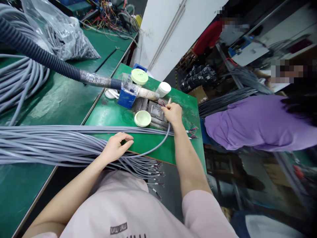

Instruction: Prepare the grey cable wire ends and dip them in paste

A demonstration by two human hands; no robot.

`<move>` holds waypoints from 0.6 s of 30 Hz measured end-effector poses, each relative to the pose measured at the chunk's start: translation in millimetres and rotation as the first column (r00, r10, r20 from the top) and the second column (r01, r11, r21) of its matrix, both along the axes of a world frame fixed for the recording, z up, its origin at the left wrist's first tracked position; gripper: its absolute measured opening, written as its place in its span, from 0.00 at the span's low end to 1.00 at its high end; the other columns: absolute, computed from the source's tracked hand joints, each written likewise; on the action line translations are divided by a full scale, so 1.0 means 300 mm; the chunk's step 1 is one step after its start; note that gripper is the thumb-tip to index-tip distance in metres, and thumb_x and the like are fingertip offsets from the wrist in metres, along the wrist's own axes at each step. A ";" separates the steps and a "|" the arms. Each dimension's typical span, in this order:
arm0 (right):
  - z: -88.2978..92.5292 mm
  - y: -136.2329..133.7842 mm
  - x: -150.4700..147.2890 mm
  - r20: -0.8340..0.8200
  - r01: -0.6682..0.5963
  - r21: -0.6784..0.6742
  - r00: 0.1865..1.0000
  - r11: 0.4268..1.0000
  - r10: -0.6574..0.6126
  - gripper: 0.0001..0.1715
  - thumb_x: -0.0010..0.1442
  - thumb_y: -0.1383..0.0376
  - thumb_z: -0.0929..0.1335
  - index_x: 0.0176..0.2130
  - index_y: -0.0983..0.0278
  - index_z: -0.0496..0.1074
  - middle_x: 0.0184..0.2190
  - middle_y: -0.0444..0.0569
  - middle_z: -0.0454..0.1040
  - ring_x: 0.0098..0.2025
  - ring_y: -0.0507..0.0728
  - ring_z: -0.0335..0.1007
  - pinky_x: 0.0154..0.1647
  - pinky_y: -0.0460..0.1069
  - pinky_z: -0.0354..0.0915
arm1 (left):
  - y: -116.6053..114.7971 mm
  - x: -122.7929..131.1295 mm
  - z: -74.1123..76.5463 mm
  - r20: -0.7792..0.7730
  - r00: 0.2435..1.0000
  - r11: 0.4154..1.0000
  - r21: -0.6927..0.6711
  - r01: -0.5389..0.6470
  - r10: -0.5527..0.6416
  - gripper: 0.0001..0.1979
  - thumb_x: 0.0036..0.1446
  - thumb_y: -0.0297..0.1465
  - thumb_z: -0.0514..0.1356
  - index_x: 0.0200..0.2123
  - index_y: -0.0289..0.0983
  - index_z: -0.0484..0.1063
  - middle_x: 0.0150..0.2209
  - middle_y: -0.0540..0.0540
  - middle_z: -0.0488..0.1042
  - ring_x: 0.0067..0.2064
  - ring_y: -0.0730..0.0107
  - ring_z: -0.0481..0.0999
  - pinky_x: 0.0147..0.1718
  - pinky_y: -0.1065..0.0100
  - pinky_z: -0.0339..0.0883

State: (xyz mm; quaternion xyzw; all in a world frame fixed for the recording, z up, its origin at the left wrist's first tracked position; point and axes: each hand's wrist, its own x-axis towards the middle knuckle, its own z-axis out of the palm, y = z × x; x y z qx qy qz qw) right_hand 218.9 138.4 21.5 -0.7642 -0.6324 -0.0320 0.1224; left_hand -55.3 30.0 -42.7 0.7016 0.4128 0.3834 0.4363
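My right hand (173, 114) pinches the end of a grey cable (162, 142), its thin coloured wires (161, 103) fanning out past the fingertips. Those wires are over a dark metal block with a shiny square pool (156, 111), which looks like a solder pot. From that hand the cable curves down and back to the left. My left hand (117, 146) lies at the edge of a thick bundle of grey cables (61, 145), thumb apart from the curved fingers, with nothing seen between them. Stripped cable ends (156, 170) hang over the table's front edge.
A ribbed hose (61, 67) crosses to a blue box (126, 98) beside the block. Around it stand an open pale tub (142, 118), a pale green lid (139, 76) and a white jar (163, 89). A person in purple (257, 122) is at the right.
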 end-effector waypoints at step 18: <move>-0.108 0.046 0.030 0.029 0.105 -0.106 0.994 0.989 -0.103 0.13 0.54 0.63 0.66 0.28 0.66 0.78 0.28 0.54 0.77 0.34 0.59 0.70 0.34 0.49 0.57 | 0.005 0.006 -0.004 -0.037 0.999 0.999 0.043 0.016 -0.014 0.07 0.58 0.32 0.57 0.34 0.37 0.74 0.33 0.45 0.78 0.37 0.65 0.74 0.40 0.65 0.66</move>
